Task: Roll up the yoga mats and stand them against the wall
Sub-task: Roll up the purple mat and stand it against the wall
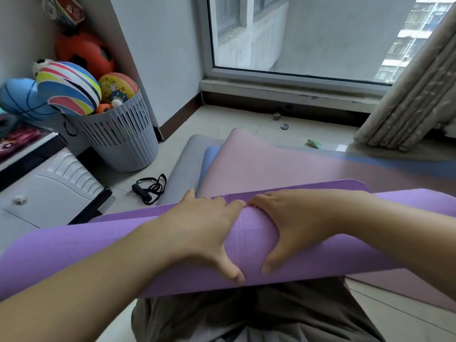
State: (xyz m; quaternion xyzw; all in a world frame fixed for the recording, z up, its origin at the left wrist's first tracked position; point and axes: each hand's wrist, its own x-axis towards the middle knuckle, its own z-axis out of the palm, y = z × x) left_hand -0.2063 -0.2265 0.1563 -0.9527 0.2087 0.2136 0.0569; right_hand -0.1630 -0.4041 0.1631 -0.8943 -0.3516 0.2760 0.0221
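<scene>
Head view: a person's left hand (204,233) and right hand (296,223) sit side by side on a partly rolled purple mat (61,243) lying crosswise near the lap, each grip curled over the roll, thumbs on the near side. A pink mat (271,164), blue mat (211,156) and grey mat (185,159) lie flat on the floor beyond, and a basket (123,141) of balls stands far left.

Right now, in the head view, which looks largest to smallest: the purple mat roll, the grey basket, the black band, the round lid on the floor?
1. purple mat roll, though it is nearest the camera, which enlarges it
2. grey basket
3. black band
4. round lid
</scene>
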